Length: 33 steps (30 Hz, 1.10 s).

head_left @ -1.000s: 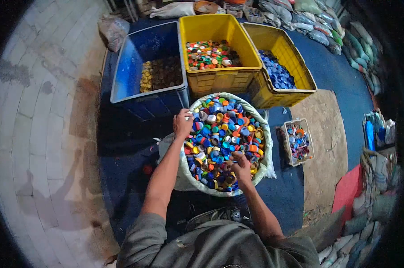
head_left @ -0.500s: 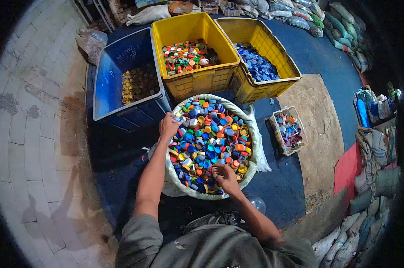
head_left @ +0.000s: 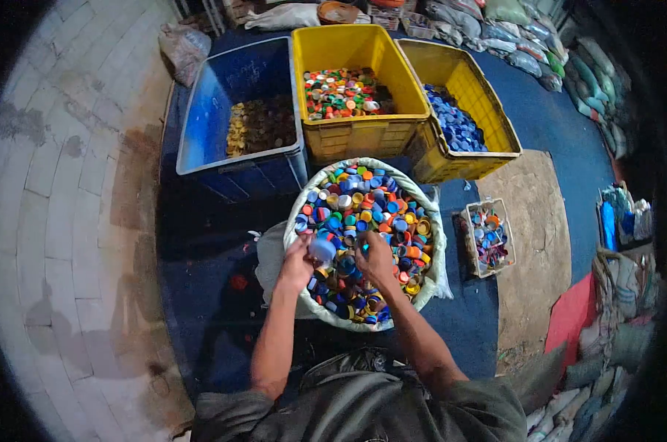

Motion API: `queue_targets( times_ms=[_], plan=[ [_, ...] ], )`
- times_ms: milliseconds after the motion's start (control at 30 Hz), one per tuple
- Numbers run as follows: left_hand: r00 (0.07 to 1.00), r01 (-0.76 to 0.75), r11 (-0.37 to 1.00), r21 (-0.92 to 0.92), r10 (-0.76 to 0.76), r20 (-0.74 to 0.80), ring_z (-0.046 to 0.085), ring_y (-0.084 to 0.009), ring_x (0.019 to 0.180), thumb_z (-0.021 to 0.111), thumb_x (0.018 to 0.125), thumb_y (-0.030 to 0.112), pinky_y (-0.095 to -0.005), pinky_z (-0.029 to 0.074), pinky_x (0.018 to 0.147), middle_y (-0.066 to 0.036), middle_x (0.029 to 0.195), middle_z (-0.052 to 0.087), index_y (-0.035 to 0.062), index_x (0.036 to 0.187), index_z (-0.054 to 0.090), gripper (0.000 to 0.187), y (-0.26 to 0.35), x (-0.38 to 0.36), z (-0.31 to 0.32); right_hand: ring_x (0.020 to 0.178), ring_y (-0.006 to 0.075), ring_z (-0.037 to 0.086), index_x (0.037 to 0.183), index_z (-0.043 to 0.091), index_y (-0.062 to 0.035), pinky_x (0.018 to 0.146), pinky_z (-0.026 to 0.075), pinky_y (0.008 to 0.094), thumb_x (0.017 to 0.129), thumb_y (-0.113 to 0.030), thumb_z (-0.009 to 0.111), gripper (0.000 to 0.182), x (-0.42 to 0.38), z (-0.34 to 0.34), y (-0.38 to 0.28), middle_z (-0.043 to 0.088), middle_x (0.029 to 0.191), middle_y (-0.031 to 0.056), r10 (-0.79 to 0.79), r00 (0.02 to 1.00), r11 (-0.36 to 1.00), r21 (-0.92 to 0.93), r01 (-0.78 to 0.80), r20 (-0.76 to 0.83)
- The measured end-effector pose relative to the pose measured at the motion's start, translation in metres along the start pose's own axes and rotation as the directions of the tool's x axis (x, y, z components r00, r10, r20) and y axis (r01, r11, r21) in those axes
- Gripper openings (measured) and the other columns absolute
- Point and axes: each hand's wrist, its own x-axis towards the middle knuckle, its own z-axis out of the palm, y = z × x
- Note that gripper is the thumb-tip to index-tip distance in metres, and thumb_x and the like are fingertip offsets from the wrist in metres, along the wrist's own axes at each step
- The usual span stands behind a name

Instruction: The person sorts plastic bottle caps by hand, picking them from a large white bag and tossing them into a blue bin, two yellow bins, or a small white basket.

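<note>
A round sack with a rolled pale rim (head_left: 438, 243) is full of mixed bottle caps (head_left: 363, 206). Over its left side, my left hand (head_left: 296, 265) has its fingers at a blurred light blue cap (head_left: 322, 250). My right hand (head_left: 375, 258) is over the middle of the caps, its fingers curled around something small and teal, too small to name. The two hands are apart.
Behind the sack stand a blue bin (head_left: 234, 158) with yellow and brown caps, a yellow bin (head_left: 366, 132) with mixed caps and another yellow bin (head_left: 495, 158) with blue caps. A small white crate (head_left: 488, 237) sits right. A wall (head_left: 75, 184) is left.
My left hand has moved down and inward from the sack's left rim, now with a light blue cap at its fingers. My right hand has moved up toward the middle. The view has shifted.
</note>
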Motion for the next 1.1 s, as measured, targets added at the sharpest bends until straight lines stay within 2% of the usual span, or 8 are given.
queue_targets(
  times_ms=[167, 400, 467, 500, 533, 867, 1000, 1100],
  plan=[
    [0.995, 0.025, 0.960, -0.279, -0.050, -0.083, 0.056, -0.0254, 0.092, 0.045, 0.094, 0.022, -0.0444, 0.050, 0.072, -0.008, 0.103, 0.057, 0.0132, 0.110, 0.053, 0.020, -0.054, -0.053, -0.061, 0.088, 0.0352, 0.055, 0.093, 0.064, -0.0081, 0.072, 0.045, 0.0447, 0.076, -0.016, 0.064, 0.019, 0.061, 0.057, 0.012, 0.057, 0.092, 0.0158, -0.310, 0.929, 0.917, -0.195, 0.349, 0.203],
    [0.985, 0.037, 0.915, -0.402, -0.100, -0.139, 0.052, -0.0265, 0.097, 0.051, 0.092, 0.029, -0.0463, 0.045, 0.080, -0.005, 0.105, 0.055, 0.0167, 0.098, 0.056, 0.014, -0.050, -0.105, -0.051, 0.104, 0.0350, 0.048, 0.090, 0.070, -0.0160, 0.084, 0.041, 0.0475, 0.079, -0.021, 0.058, 0.017, 0.079, 0.098, -0.003, 0.055, 0.101, 0.0144, -0.384, 0.874, 0.814, -0.338, 0.472, 0.297],
    [0.988, 0.007, 0.913, -0.408, -0.068, -0.136, 0.051, -0.0265, 0.098, 0.053, 0.092, 0.036, -0.0476, 0.045, 0.081, -0.005, 0.105, 0.055, 0.0169, 0.097, 0.056, 0.020, -0.045, -0.111, -0.048, 0.110, 0.0361, 0.046, 0.087, 0.071, -0.0160, 0.089, 0.040, 0.0479, 0.082, -0.023, 0.052, 0.021, 0.083, 0.108, -0.012, 0.055, 0.107, 0.0169, -0.231, 0.890, 0.808, -0.433, 0.401, 0.393],
    [0.991, -0.003, 0.891, -0.454, -0.060, -0.123, 0.054, -0.0428, 0.099, 0.063, 0.085, 0.039, -0.0508, 0.046, 0.081, -0.011, 0.112, 0.054, 0.0155, 0.103, 0.056, 0.031, -0.049, -0.109, -0.054, 0.112, 0.0364, 0.045, 0.087, 0.071, -0.0161, 0.090, 0.039, 0.0478, 0.083, -0.023, 0.051, 0.022, 0.085, 0.115, -0.011, 0.055, 0.109, 0.0174, -0.199, 0.897, 0.788, -0.479, 0.386, 0.395],
    [0.990, 0.007, 0.886, -0.463, -0.071, -0.121, 0.054, -0.0425, 0.099, 0.062, 0.086, 0.040, -0.0507, 0.046, 0.081, -0.012, 0.111, 0.053, 0.0148, 0.102, 0.055, 0.031, -0.054, -0.108, -0.060, 0.113, 0.0368, 0.044, 0.087, 0.071, -0.0163, 0.090, 0.039, 0.0477, 0.084, -0.024, 0.050, 0.023, 0.085, 0.119, -0.009, 0.055, 0.111, 0.0180, -0.166, 0.904, 0.766, -0.525, 0.370, 0.394],
    [0.982, 0.041, 0.919, -0.392, -0.109, -0.153, 0.057, -0.0280, 0.083, 0.055, 0.091, 0.036, -0.0447, 0.047, 0.073, -0.008, 0.092, 0.055, 0.0101, 0.101, 0.054, 0.027, -0.041, -0.111, -0.030, 0.096, 0.0381, 0.053, 0.083, 0.068, -0.0049, 0.078, 0.045, 0.0469, 0.068, -0.022, 0.068, 0.022, 0.065, 0.053, 0.009, 0.061, 0.094, 0.0149, -0.380, 0.881, 0.892, -0.141, 0.430, 0.281],
    [0.991, 0.025, 0.919, -0.393, -0.073, -0.108, 0.057, -0.0258, 0.087, 0.060, 0.088, 0.026, -0.0432, 0.047, 0.077, -0.008, 0.094, 0.057, 0.0087, 0.098, 0.059, 0.020, -0.055, -0.097, -0.040, 0.061, 0.0147, 0.052, 0.081, 0.061, -0.0018, 0.058, 0.041, 0.0319, 0.085, -0.018, 0.062, 0.017, 0.040, -0.003, -0.009, 0.055, 0.065, 0.0047, 0.126, 0.902, 0.932, 0.262, -0.250, 0.412],
    [0.997, 0.011, 0.925, -0.380, -0.039, -0.066, 0.058, -0.0265, 0.088, 0.062, 0.085, 0.020, -0.0437, 0.047, 0.081, -0.010, 0.095, 0.058, 0.0060, 0.096, 0.058, 0.018, -0.054, -0.094, -0.022, 0.063, 0.0088, 0.046, 0.088, 0.058, -0.0047, 0.057, 0.036, 0.0266, 0.090, -0.020, 0.059, 0.016, 0.018, -0.003, 0.035, 0.054, 0.074, -0.0016, 0.185, 0.925, 0.753, 0.558, -0.350, 0.331]
  ],
)
